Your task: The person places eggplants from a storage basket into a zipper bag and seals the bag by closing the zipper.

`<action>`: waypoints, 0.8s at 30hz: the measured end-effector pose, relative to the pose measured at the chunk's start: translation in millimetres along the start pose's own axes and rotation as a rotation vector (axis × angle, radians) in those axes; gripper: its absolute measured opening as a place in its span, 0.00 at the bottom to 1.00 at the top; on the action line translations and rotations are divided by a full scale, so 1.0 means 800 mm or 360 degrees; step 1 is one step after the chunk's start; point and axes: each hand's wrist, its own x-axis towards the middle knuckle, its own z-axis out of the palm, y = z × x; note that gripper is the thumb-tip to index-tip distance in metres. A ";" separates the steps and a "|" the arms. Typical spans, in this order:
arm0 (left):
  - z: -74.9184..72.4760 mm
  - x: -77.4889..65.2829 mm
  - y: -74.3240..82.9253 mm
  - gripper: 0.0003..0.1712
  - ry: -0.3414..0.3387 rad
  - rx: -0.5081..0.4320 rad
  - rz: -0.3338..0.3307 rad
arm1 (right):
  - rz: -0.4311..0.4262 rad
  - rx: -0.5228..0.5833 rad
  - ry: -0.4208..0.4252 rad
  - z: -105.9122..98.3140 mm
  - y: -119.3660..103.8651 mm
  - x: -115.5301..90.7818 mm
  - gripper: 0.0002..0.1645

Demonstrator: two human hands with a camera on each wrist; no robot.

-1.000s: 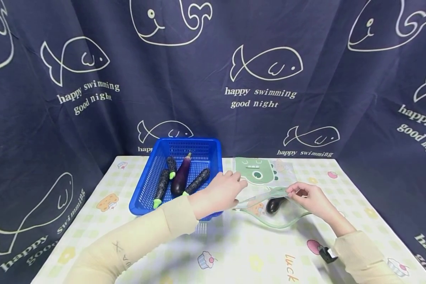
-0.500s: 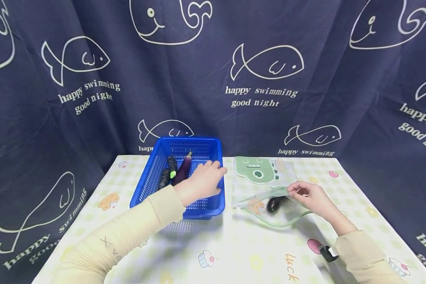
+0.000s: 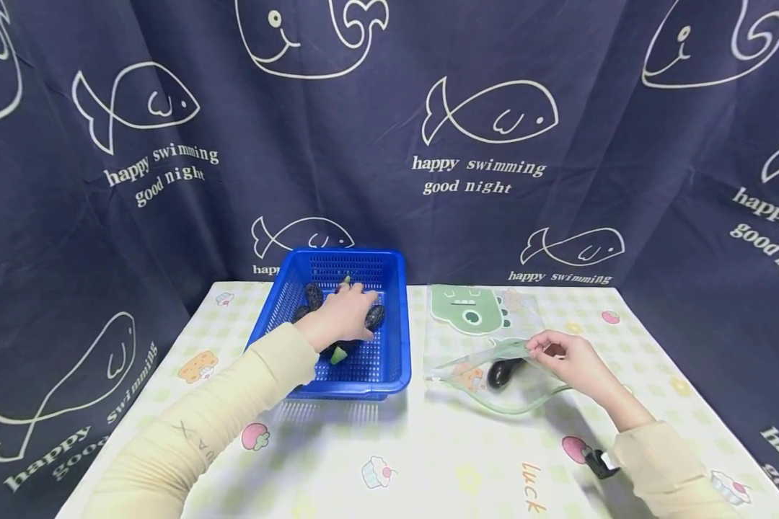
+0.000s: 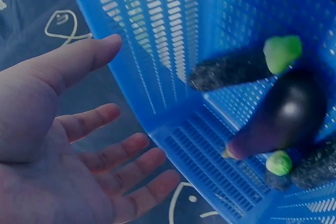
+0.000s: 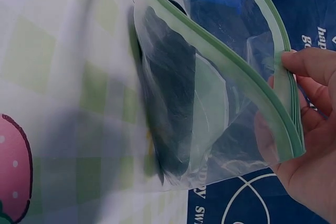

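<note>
My left hand (image 3: 342, 311) reaches over the blue basket (image 3: 397, 360), fingers spread and holding nothing. In the left wrist view a smooth purple eggplant (image 4: 286, 114) lies in the basket among several dark, rough-skinned vegetables with green ends, one of them a dark vegetable (image 4: 231, 72) near the wall. The eggplant is mostly hidden under the hand in the head view. My right hand (image 3: 561, 357) pinches the green zip edge of a clear zip bag (image 5: 226, 51), whose mouth gapes open. Inside the bag lies a dark, glossy eggplant (image 3: 503, 373).
A checkered tablecloth (image 3: 324, 476) with printed cupcakes and fruit covers the table. Behind it hangs a dark blue curtain (image 3: 376, 194) with white fish drawings. A black device (image 3: 599, 463) shows at the right wrist.
My left hand has moved left from beside the bag to over the basket's middle, its fingers coming down among the vegetables. The right hand keeps its pinch on the bag.
</note>
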 end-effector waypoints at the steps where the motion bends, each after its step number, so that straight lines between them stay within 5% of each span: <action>1: 0.000 0.001 -0.004 0.43 -0.0011 -0.0010 -0.0020 | 0.0000 0.0002 0.0001 0.000 0.000 0.000 0.06; 8: 0.004 0.010 -0.027 0.45 -0.0104 -0.0092 -0.0141 | 0.0012 -0.0022 0.0001 0.000 0.000 0.000 0.07; 16: 0.011 0.019 -0.055 0.44 -0.0151 -0.0170 -0.0232 | -0.0001 -0.0018 0.0015 -0.009 -0.046 -0.001 0.06; 24: 0.018 0.028 -0.072 0.44 -0.0170 -0.0245 -0.0274 | -0.0003 -0.0018 0.0009 -0.010 -0.049 -0.001 0.06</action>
